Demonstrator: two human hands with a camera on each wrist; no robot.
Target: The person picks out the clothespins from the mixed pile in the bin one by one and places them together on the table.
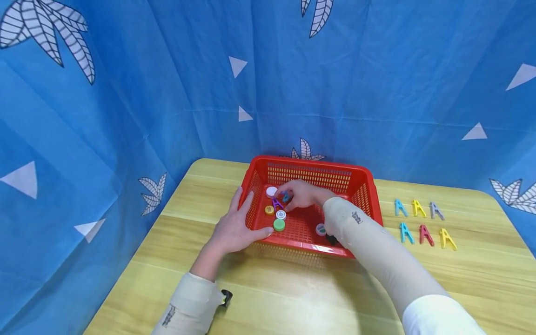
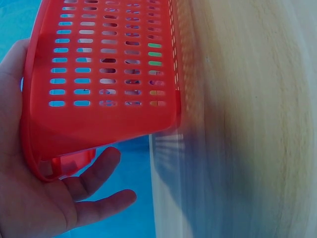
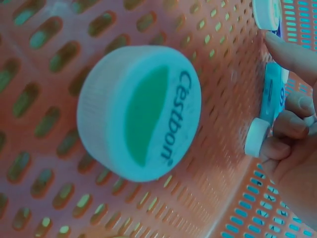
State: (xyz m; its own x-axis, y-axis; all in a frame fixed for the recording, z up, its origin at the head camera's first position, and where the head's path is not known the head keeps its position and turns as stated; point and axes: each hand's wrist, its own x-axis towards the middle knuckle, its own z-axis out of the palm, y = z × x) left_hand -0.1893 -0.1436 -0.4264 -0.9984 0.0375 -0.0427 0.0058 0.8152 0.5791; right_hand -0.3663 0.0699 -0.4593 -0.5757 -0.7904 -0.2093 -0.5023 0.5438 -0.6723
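The red basket (image 1: 293, 244) holds several bottle caps and clothespins. My left hand (image 1: 234, 230) rests against its near left corner, with extended fingers by the left side and the thumb along the front rim. My right hand (image 1: 302, 193) reaches inside, thumb and fingers apart around a blue clothespin (image 1: 286, 196). In the right wrist view, its fingers lie next to that clothespin and touch a white cap (image 3: 257, 137). Close by are a purple clothespin (image 1: 277, 204), a white cap (image 1: 271, 191), a yellow cap (image 1: 269, 210), a white patterned cap (image 1: 281, 214) and a green cap (image 1: 279, 225).
Right of the basket, several clothespins lie in two rows on the wooden table (image 1: 481, 260), among them a red one (image 1: 426, 235). A white cap with green lettering design (image 3: 143, 114) lies under the right forearm. A blue curtain (image 1: 318, 83) hangs behind the table.
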